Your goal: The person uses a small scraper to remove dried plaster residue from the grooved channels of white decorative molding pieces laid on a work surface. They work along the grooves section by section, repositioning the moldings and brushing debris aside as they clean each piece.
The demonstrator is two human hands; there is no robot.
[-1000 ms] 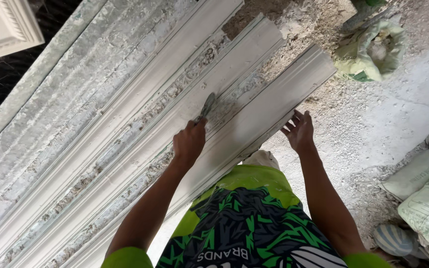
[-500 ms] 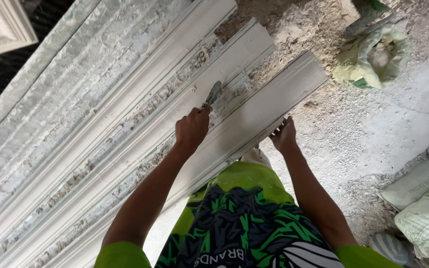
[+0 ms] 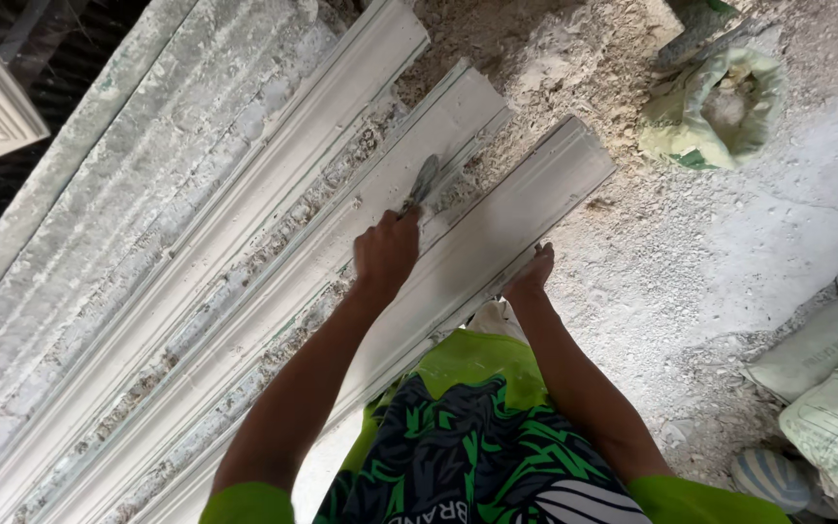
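While left grip (image 3: 387, 254) hides scraper (image 3: 424, 182) handle, right grip (image 3: 532, 277) clutches moulding (image 3: 497, 228) edge

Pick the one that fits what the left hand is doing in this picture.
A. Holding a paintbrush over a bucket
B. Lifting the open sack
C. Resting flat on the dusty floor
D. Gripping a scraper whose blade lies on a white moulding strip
D: the left hand is closed round the handle of a scraper, whose blade lies against the middle moulding strip, while the right hand steadies the edge of the nearest strip.

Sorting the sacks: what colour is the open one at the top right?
Pale green, dusted white, seen in the head view: the open sack.
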